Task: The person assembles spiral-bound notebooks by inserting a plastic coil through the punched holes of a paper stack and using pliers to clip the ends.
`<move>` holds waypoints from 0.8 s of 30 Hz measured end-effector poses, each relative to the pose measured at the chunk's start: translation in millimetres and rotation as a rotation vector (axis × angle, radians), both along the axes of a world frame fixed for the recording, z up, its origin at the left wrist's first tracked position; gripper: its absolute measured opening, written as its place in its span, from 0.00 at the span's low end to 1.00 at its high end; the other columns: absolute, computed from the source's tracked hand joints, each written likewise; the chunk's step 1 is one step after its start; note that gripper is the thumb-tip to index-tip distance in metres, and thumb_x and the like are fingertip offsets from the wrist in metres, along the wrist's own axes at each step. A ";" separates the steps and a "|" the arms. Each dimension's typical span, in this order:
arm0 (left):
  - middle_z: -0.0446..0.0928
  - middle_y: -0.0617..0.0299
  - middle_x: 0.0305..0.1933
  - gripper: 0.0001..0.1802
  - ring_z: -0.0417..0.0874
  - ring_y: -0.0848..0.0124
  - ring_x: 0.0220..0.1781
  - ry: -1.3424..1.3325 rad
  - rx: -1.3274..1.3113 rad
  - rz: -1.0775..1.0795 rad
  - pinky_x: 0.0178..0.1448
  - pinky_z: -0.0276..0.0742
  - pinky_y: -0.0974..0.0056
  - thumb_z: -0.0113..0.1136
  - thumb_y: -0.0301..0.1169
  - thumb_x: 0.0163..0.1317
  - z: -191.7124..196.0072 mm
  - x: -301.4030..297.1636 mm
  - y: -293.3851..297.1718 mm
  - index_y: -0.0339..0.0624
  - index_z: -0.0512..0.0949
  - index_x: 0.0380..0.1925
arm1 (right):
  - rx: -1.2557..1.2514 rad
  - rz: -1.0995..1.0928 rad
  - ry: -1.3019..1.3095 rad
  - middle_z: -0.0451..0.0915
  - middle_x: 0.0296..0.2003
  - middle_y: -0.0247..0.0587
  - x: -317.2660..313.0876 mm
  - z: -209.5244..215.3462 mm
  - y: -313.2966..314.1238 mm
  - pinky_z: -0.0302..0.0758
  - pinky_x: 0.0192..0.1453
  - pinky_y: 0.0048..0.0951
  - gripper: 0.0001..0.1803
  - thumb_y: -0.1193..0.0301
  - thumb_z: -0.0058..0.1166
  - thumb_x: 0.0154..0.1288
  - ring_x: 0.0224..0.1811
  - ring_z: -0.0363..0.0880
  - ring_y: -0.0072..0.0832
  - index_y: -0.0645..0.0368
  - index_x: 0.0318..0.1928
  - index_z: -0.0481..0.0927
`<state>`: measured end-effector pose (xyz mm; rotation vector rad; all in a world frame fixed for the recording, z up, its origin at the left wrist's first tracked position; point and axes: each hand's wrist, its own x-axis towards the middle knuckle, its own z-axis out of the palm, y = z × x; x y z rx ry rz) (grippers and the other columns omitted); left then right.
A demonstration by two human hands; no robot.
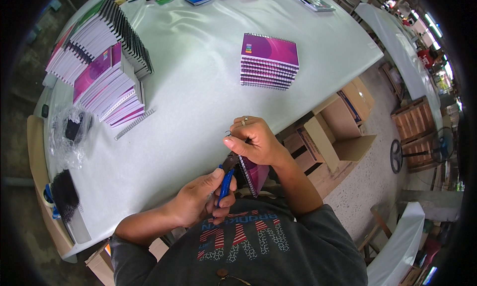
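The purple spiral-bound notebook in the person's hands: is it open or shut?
Shut. The purple spiral-bound notebook shows its cover closed against the pages, held on edge under the right hand; the left hand holds blue-handled pliers at its wire spine.

Even, soft daylight; the white table covering (208,87) reads bright without harsh glare, and shadows beneath the stacked purple spiral notebooks (269,62) are faint. Overexposed openings appear upper right. Fisheye curvature bends edges; black vignette surrounds the sharp centre.
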<state>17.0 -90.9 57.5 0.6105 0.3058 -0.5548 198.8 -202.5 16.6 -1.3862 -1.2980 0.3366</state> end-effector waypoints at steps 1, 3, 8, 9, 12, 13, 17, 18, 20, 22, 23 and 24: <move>0.69 0.61 0.29 0.28 0.73 0.70 0.29 0.000 0.077 -0.013 0.34 0.73 0.62 0.31 0.56 0.69 2.1 -0.1 0.4 0.41 0.66 0.44 | -0.005 0.017 0.026 0.65 0.11 0.40 0.1 -0.3 0.4 0.59 0.23 0.32 0.22 0.64 0.55 0.61 0.16 0.61 0.32 0.61 0.14 0.69; 0.70 0.61 0.30 0.29 0.74 0.69 0.30 0.000 0.151 -0.030 0.35 0.74 0.62 0.31 0.56 0.69 8.7 3.2 -0.9 0.41 0.66 0.46 | -0.013 0.031 0.051 0.64 0.11 0.40 0.3 -2.5 0.6 0.59 0.23 0.32 0.22 0.64 0.54 0.62 0.16 0.60 0.31 0.62 0.14 0.68; 0.70 0.58 0.29 0.33 0.73 0.67 0.27 0.102 0.139 -0.017 0.33 0.72 0.60 0.36 0.60 0.66 13.7 4.7 3.0 0.40 0.69 0.46 | 0.056 0.095 0.225 0.60 0.12 0.38 -3.1 -6.6 0.7 0.58 0.25 0.29 0.24 0.64 0.51 0.66 0.18 0.56 0.24 0.61 0.14 0.64; 0.70 0.58 0.29 0.33 0.73 0.67 0.27 0.103 0.140 -0.015 0.33 0.72 0.60 0.36 0.60 0.66 10.0 2.8 9.8 0.40 0.69 0.46 | 0.058 0.097 0.226 0.60 0.12 0.38 -3.8 -7.1 0.9 0.58 0.25 0.29 0.24 0.64 0.51 0.66 0.18 0.56 0.24 0.61 0.14 0.64; 0.74 0.57 0.31 0.26 0.80 0.59 0.35 -0.042 0.566 -0.187 0.34 0.75 0.55 0.47 0.55 0.64 12.7 3.4 21.7 0.40 0.71 0.43 | 0.050 0.126 0.258 0.60 0.12 0.36 -6.5 -5.3 1.2 0.58 0.25 0.29 0.25 0.64 0.50 0.66 0.17 0.56 0.22 0.62 0.14 0.65; 0.74 0.57 0.31 0.26 0.80 0.59 0.35 -0.040 0.566 -0.186 0.34 0.75 0.55 0.47 0.55 0.64 17.2 5.3 20.3 0.40 0.71 0.43 | 0.026 0.142 0.289 0.62 0.12 0.35 -8.5 -2.3 0.2 0.58 0.24 0.28 0.24 0.63 0.50 0.67 0.17 0.57 0.21 0.63 0.15 0.66; 0.75 0.52 0.34 0.21 0.79 0.55 0.35 -0.624 2.008 -0.217 0.37 0.74 0.58 0.66 0.31 0.50 17.8 22.8 42.3 0.38 0.71 0.43 | -0.296 0.092 0.365 0.67 0.13 0.34 -6.6 -0.1 1.5 0.61 0.25 0.27 0.26 0.59 0.47 0.68 0.18 0.62 0.19 0.64 0.17 0.71; 0.75 0.51 0.37 0.23 0.78 0.54 0.40 -0.684 1.833 -0.283 0.43 0.72 0.56 0.66 0.32 0.50 12.6 30.4 62.6 0.39 0.72 0.45 | -0.297 0.096 0.355 0.67 0.13 0.34 -4.9 -2.5 4.1 0.61 0.25 0.27 0.26 0.59 0.47 0.68 0.18 0.62 0.19 0.64 0.17 0.71; 0.75 0.50 0.41 0.25 0.77 0.54 0.44 -0.730 1.656 -0.337 0.49 0.71 0.54 0.67 0.34 0.50 -8.2 29.2 88.2 0.41 0.72 0.48 | -0.295 0.100 0.413 0.70 0.13 0.34 -2.2 -18.5 12.1 0.65 0.27 0.26 0.29 0.53 0.44 0.69 0.19 0.66 0.20 0.64 0.18 0.74; 0.72 0.50 0.50 0.31 0.71 0.53 0.55 -0.598 2.185 -0.273 0.60 0.62 0.51 0.69 0.37 0.47 -18.7 21.1 99.8 0.42 0.71 0.53 | -0.296 0.110 0.398 0.70 0.14 0.34 -0.2 -16.7 17.0 0.65 0.27 0.26 0.29 0.52 0.43 0.68 0.19 0.67 0.20 0.64 0.18 0.74; 0.69 0.52 0.57 0.34 0.66 0.53 0.60 -0.540 2.305 -0.088 0.65 0.54 0.49 0.69 0.40 0.48 -27.6 20.9 93.2 0.44 0.70 0.55 | -0.344 0.089 0.382 0.71 0.14 0.35 -1.6 -16.3 23.9 0.66 0.28 0.26 0.30 0.51 0.43 0.68 0.19 0.68 0.21 0.63 0.18 0.75; 0.69 0.53 0.57 0.33 0.68 0.56 0.59 -0.609 2.153 0.137 0.63 0.58 0.52 0.68 0.39 0.50 -33.0 20.1 87.4 0.44 0.69 0.56 | -0.404 0.109 0.349 0.72 0.14 0.35 -5.5 -11.9 30.0 0.67 0.29 0.27 0.30 0.50 0.43 0.68 0.19 0.68 0.21 0.64 0.19 0.75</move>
